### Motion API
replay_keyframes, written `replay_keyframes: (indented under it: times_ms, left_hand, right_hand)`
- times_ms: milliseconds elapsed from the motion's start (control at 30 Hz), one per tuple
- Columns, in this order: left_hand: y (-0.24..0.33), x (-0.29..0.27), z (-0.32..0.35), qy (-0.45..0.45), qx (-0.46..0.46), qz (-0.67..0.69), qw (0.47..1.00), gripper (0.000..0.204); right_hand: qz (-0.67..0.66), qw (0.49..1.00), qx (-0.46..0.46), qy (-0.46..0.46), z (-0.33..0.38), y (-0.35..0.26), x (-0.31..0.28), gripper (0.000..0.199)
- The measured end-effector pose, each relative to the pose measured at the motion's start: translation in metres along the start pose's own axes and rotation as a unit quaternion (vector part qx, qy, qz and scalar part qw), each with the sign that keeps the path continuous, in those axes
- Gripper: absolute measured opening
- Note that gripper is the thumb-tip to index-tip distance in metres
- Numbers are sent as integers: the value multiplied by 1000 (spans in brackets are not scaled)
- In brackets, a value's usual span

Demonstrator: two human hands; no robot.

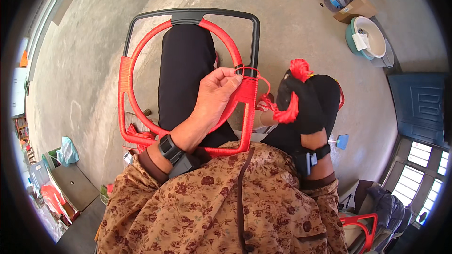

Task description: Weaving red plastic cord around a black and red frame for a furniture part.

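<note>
Pinches the red cord (287, 114) in the bare left grip (213, 93), with thumb and forefinger together, at the wrapped right side of a frame (247, 93). Has this frame over the lap, a little left of the centre of the picture, with a round ring inside the square outline. Can see red winding over most of it, and plain black along the top. Clamps in the right grip (297, 99), inside a black glove, a bundle of the same cord, to the right of the frame and apart from it. Sits over a grey concrete floor (103, 56), spread wide through the upper half of the picture. Can notice at upper right a cardboard box (358, 9), near a pale basin (376, 42); at the right edge, a blue door (416, 108); at lower left, a light blue bag (68, 151); at lower right, a red chair (370, 223).
</note>
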State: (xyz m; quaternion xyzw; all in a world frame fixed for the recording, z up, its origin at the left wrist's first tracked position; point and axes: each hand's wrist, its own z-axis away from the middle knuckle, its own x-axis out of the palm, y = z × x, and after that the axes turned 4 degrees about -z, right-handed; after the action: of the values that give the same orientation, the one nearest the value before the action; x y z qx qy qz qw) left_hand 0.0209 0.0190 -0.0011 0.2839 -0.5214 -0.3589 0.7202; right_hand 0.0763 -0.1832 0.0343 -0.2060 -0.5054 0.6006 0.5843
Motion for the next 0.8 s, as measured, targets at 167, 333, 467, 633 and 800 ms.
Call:
replay_keyframes:
  times_ms: [167, 333, 467, 633, 800]
  left_hand:
    - [3, 1, 2, 22, -1, -18, 1000, 4]
    - [1, 2, 2, -13, -11, 10, 1000, 8]
    - [-1, -1, 0, -16, -10, -3, 1000, 8]
    - [4, 5, 1, -26, -17, -39, 999, 5]
    - [0, 1, 0, -64, -45, -11, 997, 11]
  right_hand:
    - [56, 998, -18, 10, 5, -21, 10, 24]
    - [134, 990, 24, -24, -10, 16, 11, 24]
    - [281, 955, -91, -28, -8, 4, 9, 24]
    - [172, 985, 33, -14, 14, -4, 31, 23]
    - [106, 992, -56, 35, 24, 8, -10, 17]
